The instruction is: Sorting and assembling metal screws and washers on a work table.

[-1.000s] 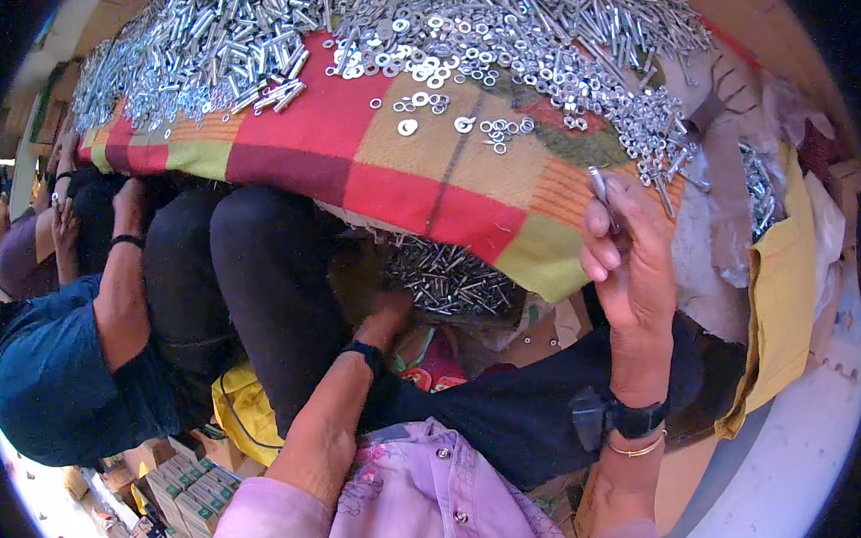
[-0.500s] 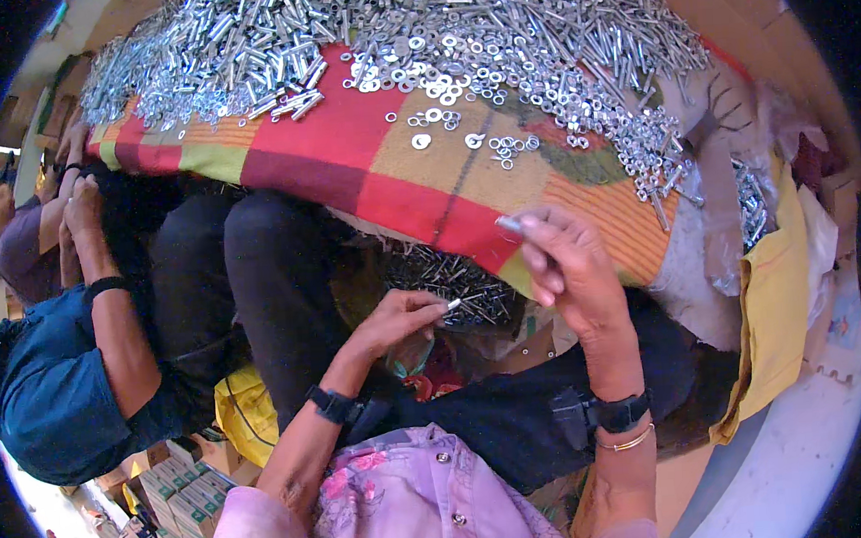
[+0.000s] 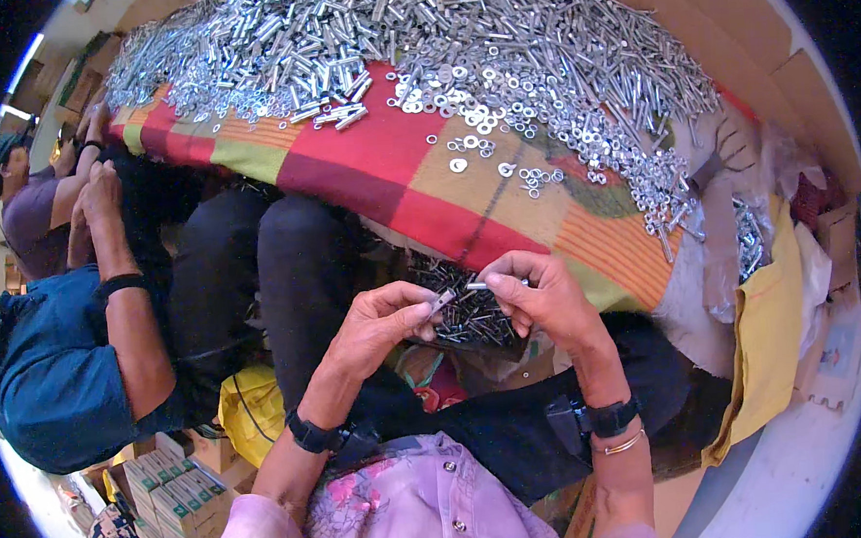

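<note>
**Checked blanket [image 3: 333, 177] spread with hardware [image 3: 576, 67]**

The left hand [image 3: 389, 320] is pinched on a short metal sleeve [image 3: 442, 301]; just beside it, the right hand [image 3: 539, 291] is pinched on a slim metal piece [image 3: 476, 286]. Below lie loose fasteners [image 3: 467, 321]. A co-worker [image 3: 56, 371] in dark blue is at left. Beyond, the blanketed surface carries washers [image 3: 476, 116], then heaped metal tubes [image 3: 312, 51]; cardboard [image 3: 719, 20] walls the far right.

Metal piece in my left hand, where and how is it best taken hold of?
Probably by its exposed tip, coming from the right: the small metal piece pokes out of the pinch of your left hand, slanting up toward the right, while that hand covers its other end. A light fingertip pinch should suit so slim a shape.
</note>
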`<state>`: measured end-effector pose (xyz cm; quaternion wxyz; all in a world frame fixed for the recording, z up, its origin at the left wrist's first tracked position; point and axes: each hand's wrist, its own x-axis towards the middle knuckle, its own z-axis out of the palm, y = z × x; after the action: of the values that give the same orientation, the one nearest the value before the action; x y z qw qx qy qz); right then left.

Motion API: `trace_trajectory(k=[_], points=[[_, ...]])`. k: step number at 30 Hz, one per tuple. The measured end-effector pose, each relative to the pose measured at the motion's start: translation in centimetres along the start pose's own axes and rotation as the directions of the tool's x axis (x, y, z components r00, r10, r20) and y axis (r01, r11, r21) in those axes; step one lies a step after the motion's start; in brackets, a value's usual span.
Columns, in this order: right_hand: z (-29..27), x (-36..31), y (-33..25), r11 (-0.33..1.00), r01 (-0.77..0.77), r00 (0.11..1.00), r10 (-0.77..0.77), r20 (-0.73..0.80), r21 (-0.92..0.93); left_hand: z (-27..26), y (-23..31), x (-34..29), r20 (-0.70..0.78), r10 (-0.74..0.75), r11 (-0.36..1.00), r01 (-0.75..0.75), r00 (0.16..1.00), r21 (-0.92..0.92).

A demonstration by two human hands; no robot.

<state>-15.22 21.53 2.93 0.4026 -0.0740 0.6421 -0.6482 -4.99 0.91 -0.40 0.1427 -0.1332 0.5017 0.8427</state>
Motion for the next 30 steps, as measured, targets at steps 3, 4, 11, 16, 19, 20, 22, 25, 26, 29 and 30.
trace_trajectory(k=[3,4,11,16,19,20,22,25,26,29,30], points=[[0.1,0.3,0.5,1.000,0.020,0.997,-0.019,0.072,-0.020,0.0,0.2,-0.1,-0.026,0.011,1.000,-0.011,1.000,-0.006],[0.2,0.4,0.4,0.999,0.021,0.997,-0.019,0.072,-0.026,0.1,0.2,-0.1,-0.027,0.016,1.000,-0.016,0.999,-0.006],[0.9,0.6,0.4,0.976,0.054,0.986,-0.019,0.163,-0.212,1.1,0.9,-0.1,-0.089,0.069,0.978,-0.050,0.994,0.201],[1.0,0.6,0.3,0.980,0.105,0.994,-0.105,0.010,-0.171,1.8,1.8,0.6,-0.093,0.171,0.947,-0.137,0.981,0.291],[0.4,0.9,-0.7,0.995,0.096,0.992,-0.097,-0.086,-0.026,1.6,2.3,0.5,-0.111,0.168,0.942,-0.126,0.979,0.311],[0.2,0.9,-0.8,0.992,0.104,0.992,-0.108,-0.058,-0.067,1.9,2.5,0.7,-0.103,0.172,0.941,-0.132,0.980,0.312],[0.4,0.9,-0.8,0.988,0.096,0.995,-0.100,-0.022,-0.120,2.6,2.6,1.0,-0.044,0.169,0.918,-0.141,0.985,0.370],[1.0,1.6,-0.5,0.973,0.108,0.994,-0.105,0.022,-0.205,2.4,2.5,1.3,-0.051,0.159,0.933,-0.134,0.986,0.333],[1.5,1.6,-0.7,0.971,0.099,0.994,-0.088,0.060,-0.218,2.6,2.5,1.5,-0.049,0.162,0.933,-0.137,0.986,0.333],[2.0,1.9,-0.2,0.973,0.075,0.991,-0.048,0.128,-0.219,3.3,3.0,2.1,0.010,0.221,0.866,-0.201,0.975,0.458],[1.7,2.0,-0.3,0.993,0.088,0.992,-0.080,0.100,-0.081,3.5,3.9,2.5,0.002,0.228,0.865,-0.203,0.974,0.458]])
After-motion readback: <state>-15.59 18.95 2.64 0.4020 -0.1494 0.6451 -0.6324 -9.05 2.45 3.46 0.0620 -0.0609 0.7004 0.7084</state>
